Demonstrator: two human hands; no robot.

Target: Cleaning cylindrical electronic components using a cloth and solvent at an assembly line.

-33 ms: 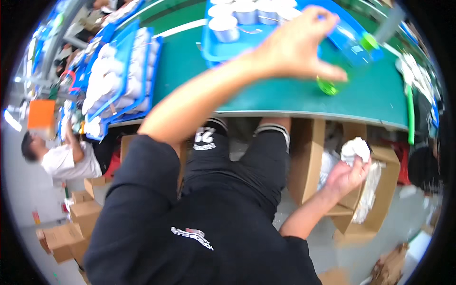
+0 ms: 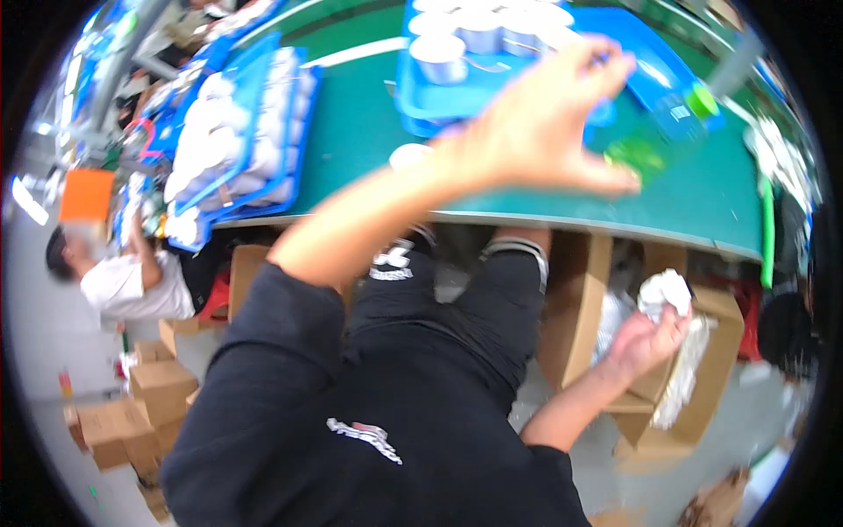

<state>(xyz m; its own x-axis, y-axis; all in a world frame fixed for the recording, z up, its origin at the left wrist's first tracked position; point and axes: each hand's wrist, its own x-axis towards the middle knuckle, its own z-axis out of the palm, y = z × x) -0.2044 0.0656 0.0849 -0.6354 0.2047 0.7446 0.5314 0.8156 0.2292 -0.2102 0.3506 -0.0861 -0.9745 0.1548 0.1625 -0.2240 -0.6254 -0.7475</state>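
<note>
My left hand (image 2: 562,119) reaches over the green table, palm down, with thumb and fingers spread wide and nothing visibly gripped. Just past its fingertips lies a clear bottle (image 2: 683,123) with a green cap. By the thumb is a blurred, see-through green thing (image 2: 638,156); whether it belongs to the bottle I cannot tell. Low on the right, my right hand (image 2: 648,338) pinches a crumpled white wad (image 2: 665,294), cloth or paper, above an open cardboard box (image 2: 720,369). A small white round thing (image 2: 411,156) shows behind my left forearm.
Beyond my left hand, a blue tray (image 2: 413,97) carries several white cylinders. Blue baskets (image 2: 250,140) packed with white items stand at the left. A seated person (image 2: 136,277) works farther left, near stacked cartons (image 2: 132,422). The table's near edge (image 2: 632,230) crosses above my knees.
The whole view has shifted slightly. My left thumb has dropped away from the fingers, widening the gap. The white round thing has come out from behind my forearm. My right hand keeps the wad.
</note>
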